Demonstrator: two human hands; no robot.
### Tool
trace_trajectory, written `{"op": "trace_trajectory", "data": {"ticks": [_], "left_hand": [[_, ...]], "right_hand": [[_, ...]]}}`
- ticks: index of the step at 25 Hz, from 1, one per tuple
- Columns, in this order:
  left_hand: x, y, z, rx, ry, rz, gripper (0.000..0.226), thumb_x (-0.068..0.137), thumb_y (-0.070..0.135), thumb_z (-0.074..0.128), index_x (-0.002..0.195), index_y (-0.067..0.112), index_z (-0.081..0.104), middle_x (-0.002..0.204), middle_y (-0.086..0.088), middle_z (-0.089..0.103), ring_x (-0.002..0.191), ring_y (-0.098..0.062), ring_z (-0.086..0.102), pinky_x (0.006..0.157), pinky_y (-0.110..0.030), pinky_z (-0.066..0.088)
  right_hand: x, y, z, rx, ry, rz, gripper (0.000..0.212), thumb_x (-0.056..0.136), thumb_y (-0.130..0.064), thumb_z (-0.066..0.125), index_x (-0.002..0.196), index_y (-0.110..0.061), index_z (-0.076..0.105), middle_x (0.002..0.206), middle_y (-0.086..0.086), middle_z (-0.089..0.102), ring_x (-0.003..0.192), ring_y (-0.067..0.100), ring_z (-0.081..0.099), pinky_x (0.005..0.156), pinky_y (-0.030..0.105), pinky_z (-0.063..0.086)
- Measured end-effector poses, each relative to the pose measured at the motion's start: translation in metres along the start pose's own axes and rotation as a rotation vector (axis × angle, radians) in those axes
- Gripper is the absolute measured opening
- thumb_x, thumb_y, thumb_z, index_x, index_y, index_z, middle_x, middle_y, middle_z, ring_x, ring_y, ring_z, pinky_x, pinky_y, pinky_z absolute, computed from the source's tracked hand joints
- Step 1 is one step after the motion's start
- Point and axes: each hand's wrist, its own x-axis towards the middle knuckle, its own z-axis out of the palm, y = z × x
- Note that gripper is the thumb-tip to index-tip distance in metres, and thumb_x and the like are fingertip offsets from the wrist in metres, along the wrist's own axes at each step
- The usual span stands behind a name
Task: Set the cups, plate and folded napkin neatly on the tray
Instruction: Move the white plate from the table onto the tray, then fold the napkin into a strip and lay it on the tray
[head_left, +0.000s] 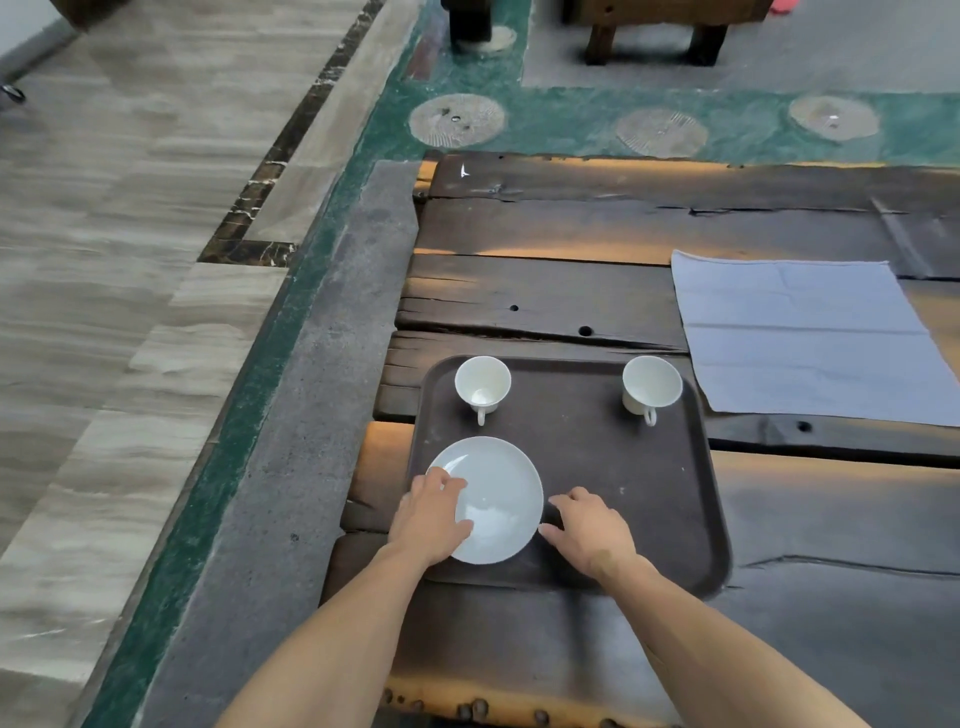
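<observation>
1. The dark, rough plank table (571, 291) fills the right of the frame; its boards are cracked and uneven, so anything set straight on it could rock.
2. The pale blue cloth napkin (800, 332) lies spread flat at right centre, off the tray and unfolded; a careless fold could give a crooked shape that spoils the neat layout.
3. The dark brown rounded plastic tray (670, 519) sits at lower centre, with its bare right half the likely spot for the napkin.
4. The round white ceramic plate (498, 499) rests in the tray's lower left. The left hand (428, 519) lies on its left rim with fingers spread, holding it lightly; the right hand (589, 535) is beside its right edge, open and empty. A push could slide it off-centre.
5. Two white ceramic cups, the left cup (483, 384) and the right cup (652, 387), stand at the tray's upper corners; a passing sleeve could tip them.
6. I can read no brand, label or writing.
</observation>
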Motion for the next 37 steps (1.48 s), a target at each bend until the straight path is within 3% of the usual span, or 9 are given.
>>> {"op": "trace_trajectory", "data": {"ticks": [4,10,20,24,30,37], "left_hand": [[0.001,0.046,0.002,-0.102,-0.136,0.064,0.049,0.093,0.050,0.052,0.137,0.029,0.049,0.138,0.005,0.047,0.125,-0.019,0.047,0.101,-0.040,0.043],[-0.005,0.133,0.014,-0.019,-0.172,0.214,0.047,0.092,0.054,0.048,0.126,0.023,0.056,0.124,0.002,0.057,0.108,-0.019,0.057,0.092,-0.039,0.049],[-0.030,0.306,0.055,0.140,-0.125,0.345,0.041,0.094,0.050,0.047,0.123,0.022,0.055,0.124,-0.002,0.056,0.114,-0.024,0.053,0.090,-0.039,0.045],[-0.042,0.369,0.073,0.129,-0.122,0.374,0.043,0.094,0.048,0.048,0.128,0.022,0.054,0.127,-0.001,0.055,0.118,-0.022,0.052,0.095,-0.039,0.044],[-0.045,0.423,0.084,0.128,-0.112,0.391,0.044,0.095,0.047,0.048,0.131,0.023,0.052,0.129,0.000,0.055,0.117,-0.022,0.053,0.097,-0.040,0.044],[-0.013,0.438,0.083,0.145,-0.072,0.396,0.045,0.094,0.045,0.049,0.134,0.023,0.049,0.131,0.000,0.056,0.119,-0.022,0.053,0.098,-0.041,0.043]], "right_hand": [[-0.011,0.027,-0.013,-0.065,0.040,0.005,0.041,0.096,-0.049,0.043,0.127,-0.024,0.056,0.127,0.000,0.057,0.119,0.024,0.052,0.093,0.039,0.042],[-0.049,0.107,-0.032,-0.059,0.110,0.091,0.042,0.095,-0.051,0.044,0.121,-0.021,0.058,0.123,0.003,0.056,0.118,0.027,0.053,0.092,0.040,0.044],[-0.132,0.283,-0.066,0.041,0.193,0.160,0.041,0.095,-0.044,0.046,0.127,-0.024,0.060,0.132,0.002,0.057,0.122,0.025,0.053,0.098,0.040,0.043],[-0.161,0.338,-0.077,0.035,0.193,0.147,0.043,0.094,-0.045,0.046,0.128,-0.023,0.059,0.132,0.004,0.057,0.123,0.026,0.052,0.098,0.040,0.043],[-0.181,0.388,-0.091,0.034,0.200,0.167,0.043,0.095,-0.045,0.044,0.129,-0.023,0.058,0.130,0.003,0.058,0.120,0.025,0.053,0.097,0.039,0.041],[-0.156,0.409,-0.107,0.037,0.207,0.154,0.044,0.094,-0.045,0.046,0.130,-0.024,0.058,0.133,0.001,0.056,0.119,0.024,0.053,0.096,0.039,0.042]]}}
